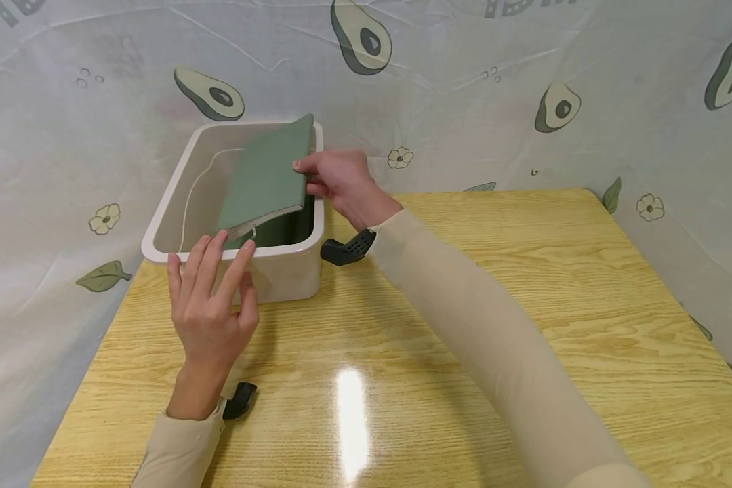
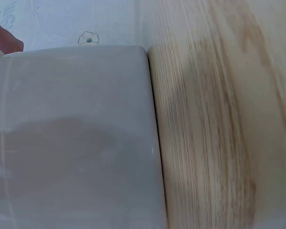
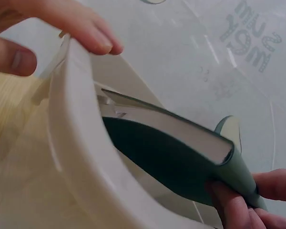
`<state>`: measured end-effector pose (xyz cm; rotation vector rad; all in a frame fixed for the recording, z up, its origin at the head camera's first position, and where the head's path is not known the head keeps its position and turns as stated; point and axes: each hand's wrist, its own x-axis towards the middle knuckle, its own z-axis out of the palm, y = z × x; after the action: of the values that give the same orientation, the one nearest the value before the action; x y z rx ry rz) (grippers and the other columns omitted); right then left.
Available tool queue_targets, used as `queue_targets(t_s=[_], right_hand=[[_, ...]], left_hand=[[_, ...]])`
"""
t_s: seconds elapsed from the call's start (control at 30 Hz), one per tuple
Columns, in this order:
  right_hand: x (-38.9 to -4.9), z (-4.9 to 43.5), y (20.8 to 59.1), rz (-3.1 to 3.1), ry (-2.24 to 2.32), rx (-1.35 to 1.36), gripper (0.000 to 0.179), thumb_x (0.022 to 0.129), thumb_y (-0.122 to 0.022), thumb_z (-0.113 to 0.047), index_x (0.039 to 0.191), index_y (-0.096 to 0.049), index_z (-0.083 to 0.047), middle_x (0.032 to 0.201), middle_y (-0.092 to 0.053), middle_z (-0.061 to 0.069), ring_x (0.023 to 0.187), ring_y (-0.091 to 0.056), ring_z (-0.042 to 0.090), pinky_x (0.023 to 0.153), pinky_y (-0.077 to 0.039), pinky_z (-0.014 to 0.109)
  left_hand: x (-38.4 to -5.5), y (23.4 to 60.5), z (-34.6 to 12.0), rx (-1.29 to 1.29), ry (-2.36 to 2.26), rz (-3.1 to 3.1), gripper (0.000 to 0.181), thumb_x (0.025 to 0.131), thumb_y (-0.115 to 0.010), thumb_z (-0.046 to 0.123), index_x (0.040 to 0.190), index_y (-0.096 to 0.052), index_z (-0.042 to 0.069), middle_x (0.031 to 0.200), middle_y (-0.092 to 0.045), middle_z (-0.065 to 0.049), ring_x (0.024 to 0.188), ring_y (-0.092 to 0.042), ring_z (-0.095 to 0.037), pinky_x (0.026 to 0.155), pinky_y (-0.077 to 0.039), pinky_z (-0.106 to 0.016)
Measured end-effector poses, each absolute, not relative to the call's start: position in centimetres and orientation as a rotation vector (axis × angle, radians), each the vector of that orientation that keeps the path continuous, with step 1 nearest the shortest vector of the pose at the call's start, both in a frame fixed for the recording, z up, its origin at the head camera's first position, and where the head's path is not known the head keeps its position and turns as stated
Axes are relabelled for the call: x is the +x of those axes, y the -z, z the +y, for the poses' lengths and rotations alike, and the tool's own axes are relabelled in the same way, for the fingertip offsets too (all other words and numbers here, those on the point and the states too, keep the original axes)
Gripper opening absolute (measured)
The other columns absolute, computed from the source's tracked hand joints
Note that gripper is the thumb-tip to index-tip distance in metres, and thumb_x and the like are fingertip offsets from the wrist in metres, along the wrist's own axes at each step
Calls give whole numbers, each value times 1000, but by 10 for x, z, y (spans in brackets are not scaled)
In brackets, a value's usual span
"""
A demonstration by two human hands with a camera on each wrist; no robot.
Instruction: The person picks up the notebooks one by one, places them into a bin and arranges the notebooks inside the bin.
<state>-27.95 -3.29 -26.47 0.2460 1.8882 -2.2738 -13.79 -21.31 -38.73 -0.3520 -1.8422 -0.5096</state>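
A green hardcover book (image 1: 268,173) lies tilted inside the top of a white plastic bin (image 1: 280,274), its upper corner above the rim. My right hand (image 1: 348,179) pinches the book's spine side, thumb on the top cover and fingers underneath. The right wrist view shows the white page block of the book (image 3: 181,133) and those gripping fingers (image 3: 229,200). At the bin's near rim is my left hand (image 1: 210,308), fingers extended over the edge, close to the book's lower corner. Dark green shows beneath the book in the bin; what it belongs to is unclear.
The bin stands on a wood-grain table (image 1: 463,285), at its far left. Behind it hangs a pale cloth (image 1: 451,88) printed with avocados and flowers. The bin's outer wall (image 2: 76,133) fills much of the left wrist view.
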Motion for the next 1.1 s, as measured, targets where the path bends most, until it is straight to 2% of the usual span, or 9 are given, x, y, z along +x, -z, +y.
queue_targets(t_s=[0.27,0.43,0.5,0.6,0.67,0.73,0.87,0.93,1.1], right_hand=[[-273,-38,259,2179,2068,297,15,90,-81,-6,101,-74,0,88,-72,6,57,-69,9,63,-61,22],[-272,-41,255,2389,1854,330,17,89,-82,-11,98,-70,-3,94,-74,7,54,-68,9,64,-61,22],[-271,-42,254,2494,1760,318,15,88,-82,-12,92,-69,-5,90,-74,6,55,-70,11,62,-60,22],[-272,-44,255,2623,1651,263,21,87,-80,-11,75,-63,-10,73,-68,1,56,-69,11,56,-56,20],[-272,-45,255,2702,1568,228,32,87,-75,-10,64,-54,-15,59,-55,-4,53,-62,10,52,-50,20],[-271,-46,254,2779,1481,175,42,88,-69,-8,57,-42,-17,51,-37,-7,49,-44,10,48,-39,21],[-262,-51,251,2846,1384,36,45,91,-57,-3,57,-31,-17,57,-19,-6,53,-19,11,48,-24,24],[-255,-55,249,2829,1363,-60,40,92,-56,-3,61,-34,-16,60,-23,-5,53,-21,11,48,-25,24],[-244,-59,246,2718,1432,-176,24,94,-64,-12,74,-50,-13,70,-43,-2,62,-44,14,54,-37,24]], left_hand=[[-138,389,-214,-351,503,-1856,37,97,-61,13,129,-77,18,138,-72,-17,133,-64,-39,124,-33,-67],[-139,390,-214,-353,500,-1859,37,97,-61,13,130,-77,18,138,-72,-17,134,-64,-40,123,-33,-68],[-139,390,-214,-355,500,-1858,37,97,-61,13,130,-77,18,138,-72,-17,133,-64,-40,124,-33,-68],[-139,390,-214,-358,501,-1853,37,97,-61,12,129,-77,18,138,-72,-18,133,-64,-40,124,-33,-68],[-139,390,-214,-359,502,-1851,36,97,-61,12,129,-77,17,138,-72,-18,133,-64,-40,124,-33,-68],[-138,389,-213,-360,505,-1847,36,97,-61,12,128,-78,17,137,-72,-18,132,-64,-40,124,-33,-67],[-138,389,-212,-362,508,-1836,36,96,-61,10,127,-78,17,136,-73,-18,131,-64,-40,124,-33,-66],[-139,388,-212,-362,508,-1830,36,96,-62,9,126,-78,17,135,-73,-18,131,-65,-40,124,-33,-66],[-139,388,-212,-364,507,-1836,36,96,-62,10,127,-78,17,136,-73,-18,131,-65,-40,123,-33,-67]])
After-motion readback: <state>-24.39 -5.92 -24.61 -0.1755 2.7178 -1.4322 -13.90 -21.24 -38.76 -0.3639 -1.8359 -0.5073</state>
